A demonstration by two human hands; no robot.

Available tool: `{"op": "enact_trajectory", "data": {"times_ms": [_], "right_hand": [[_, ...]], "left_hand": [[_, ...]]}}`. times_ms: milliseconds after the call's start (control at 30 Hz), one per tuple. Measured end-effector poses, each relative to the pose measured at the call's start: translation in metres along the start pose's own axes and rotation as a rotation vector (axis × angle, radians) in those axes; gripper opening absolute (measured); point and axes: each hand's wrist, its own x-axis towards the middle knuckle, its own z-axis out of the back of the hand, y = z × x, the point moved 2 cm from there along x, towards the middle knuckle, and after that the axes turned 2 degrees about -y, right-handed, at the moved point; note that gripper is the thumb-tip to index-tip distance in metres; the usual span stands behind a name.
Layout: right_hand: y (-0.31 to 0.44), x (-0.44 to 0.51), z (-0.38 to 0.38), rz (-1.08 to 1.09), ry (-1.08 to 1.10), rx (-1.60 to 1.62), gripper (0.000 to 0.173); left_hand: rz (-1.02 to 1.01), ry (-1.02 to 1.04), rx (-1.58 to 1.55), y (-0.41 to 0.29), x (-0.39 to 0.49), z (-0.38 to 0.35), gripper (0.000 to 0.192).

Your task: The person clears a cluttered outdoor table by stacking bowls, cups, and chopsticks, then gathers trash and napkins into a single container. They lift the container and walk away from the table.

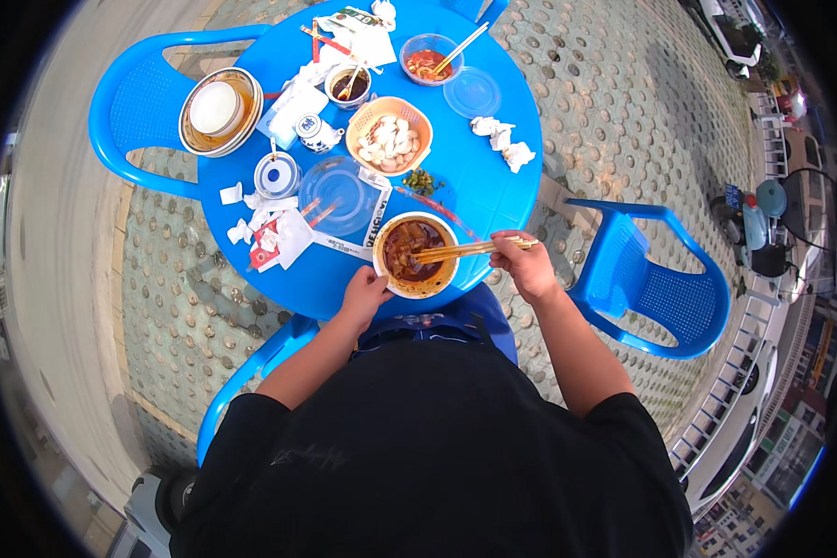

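Note:
A bowl of red, oily broth with chunks of food (410,244) stands at the near edge of the blue plastic table (489,155). On its lower left rim rests my left hand (364,296), gripping the bowl. My right hand (526,266) holds several wooden chopsticks (467,250) whose far ends dip into the broth. Just beyond the bowl lie a small heap of chopped greens (422,183) and a red chopstick wrapper (441,211). An orange plastic basket of garlic (389,136) sits farther back.
Stacked used bowls (220,132) stand at the left edge. Nearby are a blue-and-white teapot (317,132), a lidded jar (277,174), a sauce bowl (349,85) and crumpled tissues (270,240). A plastic bowl (429,59) with chopsticks is at the back. A blue chair (645,272) stands right.

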Motion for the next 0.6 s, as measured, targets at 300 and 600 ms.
{"op": "enact_trajectory", "data": {"times_ms": [300, 600], "right_hand": [[0.0, 0.085, 0.016, -0.22, 0.533, -0.281, 0.028], [0.012, 0.112, 0.045, -0.093, 0.795, -0.666, 0.061]], "left_hand": [[-0.068, -0.322, -0.362, 0.049, -0.032, -0.058, 0.009], [-0.089, -0.646, -0.745, 0.083, -0.056, -0.132, 0.012]]}}
